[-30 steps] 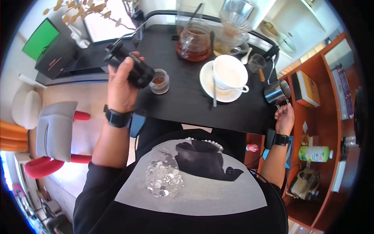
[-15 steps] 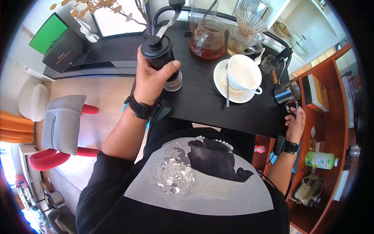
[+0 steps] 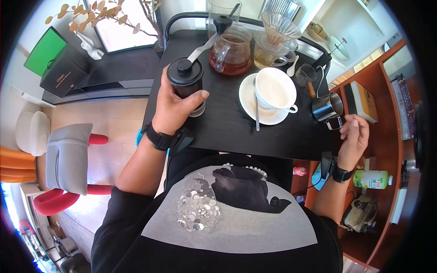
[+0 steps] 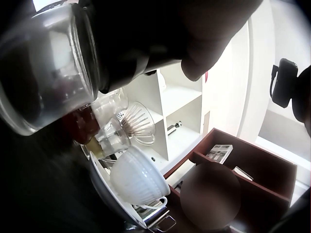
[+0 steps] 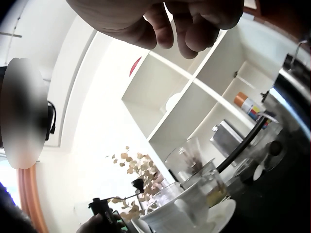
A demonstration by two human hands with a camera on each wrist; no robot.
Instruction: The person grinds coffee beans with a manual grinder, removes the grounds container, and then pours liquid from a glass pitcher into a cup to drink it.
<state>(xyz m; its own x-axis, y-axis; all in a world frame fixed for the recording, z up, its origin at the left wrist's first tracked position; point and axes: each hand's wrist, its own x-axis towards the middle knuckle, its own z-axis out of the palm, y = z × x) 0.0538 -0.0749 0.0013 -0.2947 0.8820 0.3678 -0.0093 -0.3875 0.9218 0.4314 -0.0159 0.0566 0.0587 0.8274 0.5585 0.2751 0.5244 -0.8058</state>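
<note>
My left hand (image 3: 175, 102) grips a black hand coffee grinder (image 3: 185, 82), thumb across its side. The grinder stands upright with its crank on top, pointing away to the back right. Directly under it is a clear glass jar (image 4: 48, 63), mostly hidden by the grinder in the head view. At the right side of the table, my right hand (image 3: 353, 141) hangs with loosely bent fingers, holding nothing. A steel milk pitcher (image 3: 327, 108) stands just beside its fingertips, the handle turned towards them.
A white cup (image 3: 275, 88) sits on a saucer (image 3: 246, 102) with a spoon (image 3: 256, 111). Behind are a glass server (image 3: 232, 52) of reddish liquid, a glass dripper (image 3: 280, 29) and a small glass (image 3: 304, 75). A brown shelf (image 3: 387, 129) borders the right side.
The grinder has gone from tilted beside the jar to upright over it, in my left hand. My right hand has moved away from the pitcher's handle, towards the right.
</note>
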